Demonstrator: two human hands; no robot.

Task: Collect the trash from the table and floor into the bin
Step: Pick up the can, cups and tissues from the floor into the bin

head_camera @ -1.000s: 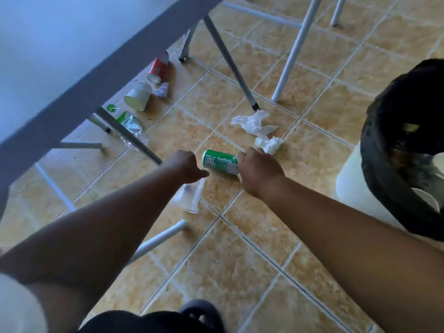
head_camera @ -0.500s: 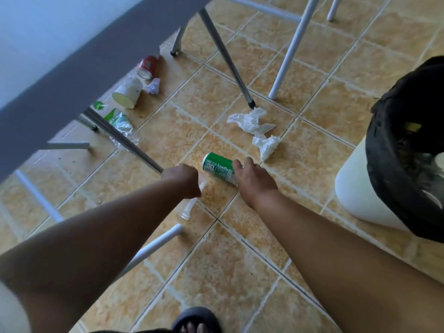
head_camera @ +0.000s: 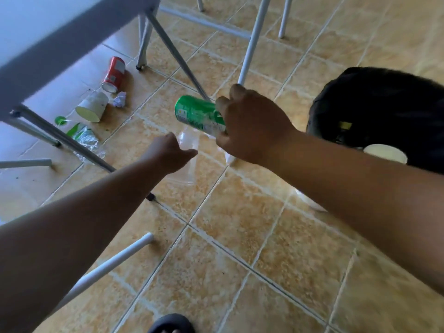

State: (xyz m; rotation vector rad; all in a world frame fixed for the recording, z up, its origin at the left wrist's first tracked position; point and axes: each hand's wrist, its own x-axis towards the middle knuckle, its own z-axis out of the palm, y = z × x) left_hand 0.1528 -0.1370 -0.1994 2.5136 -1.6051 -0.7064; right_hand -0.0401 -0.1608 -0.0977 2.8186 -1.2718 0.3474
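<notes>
My right hand (head_camera: 252,131) grips a green can (head_camera: 197,114) and holds it above the tiled floor, left of the bin. My left hand (head_camera: 170,152) holds a clear plastic cup (head_camera: 188,140) just below the can. The bin (head_camera: 374,111), lined with a black bag, stands at the right with a white cup (head_camera: 384,153) inside it. On the floor under the table lie a red can (head_camera: 114,74), a white paper cup (head_camera: 92,106), a small crumpled paper (head_camera: 119,99) and a crushed clear bottle with a green label (head_camera: 84,138).
A grey table edge (head_camera: 60,44) runs across the upper left, with slanted metal legs (head_camera: 177,56) beneath it. White chair legs (head_camera: 252,42) stand behind my hands and another white leg (head_camera: 115,260) lies low in front. My sandalled foot (head_camera: 170,324) is at the bottom.
My right hand has lifted the green can off the floor and towards the bin. My left hand has picked up the clear cup. The view has swung, hiding the white tissues.
</notes>
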